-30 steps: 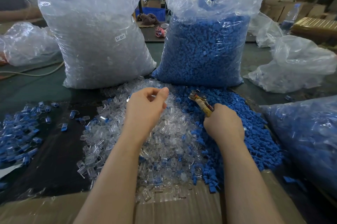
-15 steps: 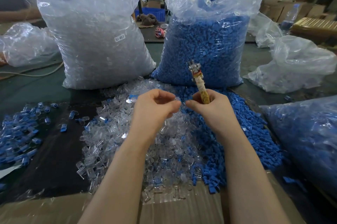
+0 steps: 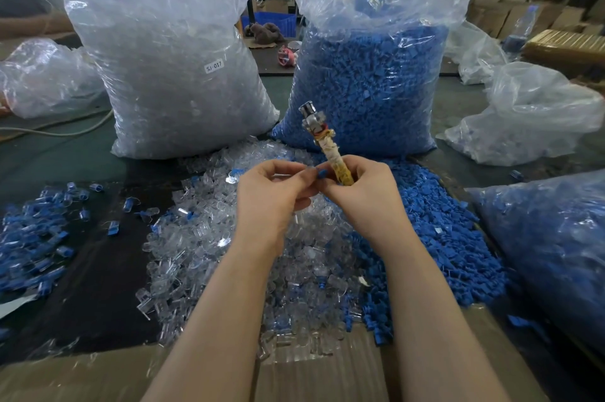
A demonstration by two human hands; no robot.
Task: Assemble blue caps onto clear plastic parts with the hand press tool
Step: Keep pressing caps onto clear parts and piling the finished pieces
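My left hand (image 3: 271, 192) pinches a small clear plastic part (image 3: 306, 169) at its fingertips. My right hand (image 3: 360, 192) grips the hand press tool (image 3: 327, 142), whose taped handle runs up to a metal head that points away from me, and its fingertips hold a blue cap (image 3: 322, 174) against the clear part. Both hands meet above a pile of loose clear parts (image 3: 209, 238). A pile of blue caps (image 3: 445, 231) lies to the right of it.
A tall bag of clear parts (image 3: 170, 74) and a bag of blue caps (image 3: 370, 80) stand behind the piles. Assembled blue-and-clear pieces (image 3: 32, 238) lie at the left. More bags sit at the right (image 3: 550, 244), and cardboard (image 3: 98, 375) lines the near edge.
My right hand lifted from the blue pile with the tool, swung it upright, and came left. My left hand moved to meet it, and the fingertips now touch around the cap and clear part.
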